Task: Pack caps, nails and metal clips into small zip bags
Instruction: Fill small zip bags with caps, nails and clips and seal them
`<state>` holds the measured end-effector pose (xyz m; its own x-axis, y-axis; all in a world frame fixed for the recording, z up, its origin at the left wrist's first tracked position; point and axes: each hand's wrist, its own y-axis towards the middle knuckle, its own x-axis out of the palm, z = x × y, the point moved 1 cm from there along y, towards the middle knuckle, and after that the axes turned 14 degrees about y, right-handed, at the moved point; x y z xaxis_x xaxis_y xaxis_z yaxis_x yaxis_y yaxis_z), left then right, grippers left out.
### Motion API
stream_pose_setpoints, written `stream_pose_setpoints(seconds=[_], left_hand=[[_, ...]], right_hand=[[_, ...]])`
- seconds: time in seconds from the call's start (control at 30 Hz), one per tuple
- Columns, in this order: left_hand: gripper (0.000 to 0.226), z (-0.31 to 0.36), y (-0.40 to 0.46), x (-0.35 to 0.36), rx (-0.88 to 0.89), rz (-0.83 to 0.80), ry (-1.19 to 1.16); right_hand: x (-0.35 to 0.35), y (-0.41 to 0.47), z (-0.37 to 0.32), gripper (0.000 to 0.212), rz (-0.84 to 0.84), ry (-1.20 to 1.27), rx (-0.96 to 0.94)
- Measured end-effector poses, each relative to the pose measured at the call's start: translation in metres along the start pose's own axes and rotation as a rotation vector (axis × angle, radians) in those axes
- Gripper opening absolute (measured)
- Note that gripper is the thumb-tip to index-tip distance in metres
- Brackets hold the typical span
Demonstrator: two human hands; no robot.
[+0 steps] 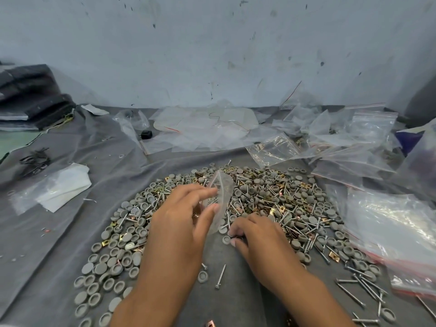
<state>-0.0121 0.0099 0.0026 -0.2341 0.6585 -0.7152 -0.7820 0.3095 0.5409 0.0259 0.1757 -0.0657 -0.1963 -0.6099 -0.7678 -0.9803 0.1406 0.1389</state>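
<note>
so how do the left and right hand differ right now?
The left hand is raised, pinching a small clear zip bag; the right hand is down on the grey cloth, fingers curled at the pile of caps and nails. Both are bare and over the pile.

Motion-blurred small zip bag (218, 201); right hand (257, 234) fingers' grasp hidden; bag stack (401, 234) cut off right.

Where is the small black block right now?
Head view, far left of centre: the black block sits on the grey cloth beside the empty clear bags, beyond the caps.
</note>
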Motion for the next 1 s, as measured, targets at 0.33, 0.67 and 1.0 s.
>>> stream_pose_setpoints(seconds=[0.33, 0.67, 1.0], left_hand=[[0.053, 0.005, -0.003, -0.006, -0.076, -0.005, 0.018], [0.046, 0.022, -0.007, 0.008, -0.071, -0.064, 0.080], [0.062, 0.002, -0.002, -0.008, -0.136, -0.027, 0.196]], right_hand=[[-0.037, 0.002, -0.013, 0.016, 0.370, 0.509, -0.097], [-0.031, -0.008, -0.043, 0.014, 0.521, 0.228, -0.570], [-0.015, 0.000, -0.002, 0.026, -0.083, 0.081, -0.022]])
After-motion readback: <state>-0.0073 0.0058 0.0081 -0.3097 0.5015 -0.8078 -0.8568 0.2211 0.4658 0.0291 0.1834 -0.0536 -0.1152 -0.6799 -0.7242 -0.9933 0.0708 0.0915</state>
